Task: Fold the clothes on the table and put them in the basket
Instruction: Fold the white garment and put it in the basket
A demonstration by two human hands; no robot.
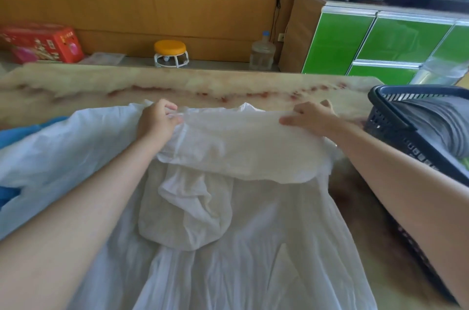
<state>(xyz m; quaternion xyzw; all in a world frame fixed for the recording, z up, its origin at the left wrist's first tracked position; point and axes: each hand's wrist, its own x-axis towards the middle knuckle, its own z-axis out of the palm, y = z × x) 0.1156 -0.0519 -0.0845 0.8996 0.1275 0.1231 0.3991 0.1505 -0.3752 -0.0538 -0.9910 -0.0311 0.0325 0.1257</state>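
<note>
A white garment is spread on the desk — its far edge is pinched by the left hand and gripped by the right hand, a dark basket holding grey folded cloth being set just right of the right hand.

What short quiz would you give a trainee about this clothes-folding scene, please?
1. True or false: the basket is empty.
2. What do the left hand and the right hand grip? A the white garment; B the basket; C nothing.
3. Fill in: the blue cloth lies on the person's ____ side of the white garment.
Key: 1 false, a grey cloth lies in it; 2 A; 3 left.
</note>
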